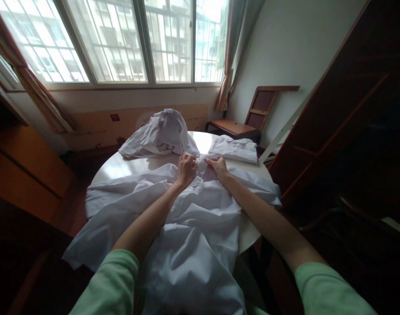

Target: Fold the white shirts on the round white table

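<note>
A white button-up shirt (200, 214) lies spread over the round table, its lower part hanging off the near edge and its sleeves out to both sides. At its collar end, my left hand (187, 169) is closed with bent fingers on the cloth. Just to the right, my right hand (217, 166) pinches the collar between thumb and fingers. The fingertips of both hands are close together, and small details of the collar there are too fine to make out.
The round white table (113, 167) also bears a heap of white clothes (163, 133) at the back left and a folded white shirt (235, 148) at the back right. Behind stands a wooden chair (235, 127), below the barred window. A dark wooden door (314, 113) rises on the right.
</note>
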The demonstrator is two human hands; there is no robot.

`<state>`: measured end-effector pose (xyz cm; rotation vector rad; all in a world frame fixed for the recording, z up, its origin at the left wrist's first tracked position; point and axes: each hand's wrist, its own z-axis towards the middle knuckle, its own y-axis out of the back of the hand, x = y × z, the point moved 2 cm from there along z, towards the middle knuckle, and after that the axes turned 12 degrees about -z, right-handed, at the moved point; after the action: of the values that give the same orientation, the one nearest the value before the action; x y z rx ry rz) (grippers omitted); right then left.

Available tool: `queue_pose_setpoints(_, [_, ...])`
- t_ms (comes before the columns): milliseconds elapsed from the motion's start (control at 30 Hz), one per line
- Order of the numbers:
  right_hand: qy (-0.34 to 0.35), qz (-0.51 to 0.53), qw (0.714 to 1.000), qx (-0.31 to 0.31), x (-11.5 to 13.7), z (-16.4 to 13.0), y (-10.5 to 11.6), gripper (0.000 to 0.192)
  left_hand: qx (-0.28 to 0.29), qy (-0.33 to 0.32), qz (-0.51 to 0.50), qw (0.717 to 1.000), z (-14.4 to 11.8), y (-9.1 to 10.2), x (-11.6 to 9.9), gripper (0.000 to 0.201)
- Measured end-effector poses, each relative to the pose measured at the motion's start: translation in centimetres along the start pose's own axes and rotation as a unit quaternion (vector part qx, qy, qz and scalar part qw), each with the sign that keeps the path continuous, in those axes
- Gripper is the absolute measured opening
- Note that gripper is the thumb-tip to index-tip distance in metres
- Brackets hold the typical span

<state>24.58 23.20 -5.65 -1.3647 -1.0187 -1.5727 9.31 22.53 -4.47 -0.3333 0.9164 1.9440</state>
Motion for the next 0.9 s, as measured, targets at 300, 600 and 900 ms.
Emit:
queue_pose_setpoints(300, [-0.013, 0.037, 0.999, -0.029, 0.0, -0.5, 0.2, 0.044, -0.073, 0.035, -0.019, 0.997, -0.1, 0.2, -0.3, 0.02])
queue_pose_setpoints(600, [-0.005, 0.133, 0.989, 0.064, 1.1, -1.0, -0.2, 0.044, -0.048, 0.031, -0.068, 0.996, 0.0, -0.6, 0.6, 0.025])
queue_pose_setpoints(900, [0.011, 0.164, 0.984, 0.068, 1.6, -1.3, -0.3, 0.052, -0.026, 0.017, -0.089, 0.996, 0.0, -0.8, 0.7, 0.026])
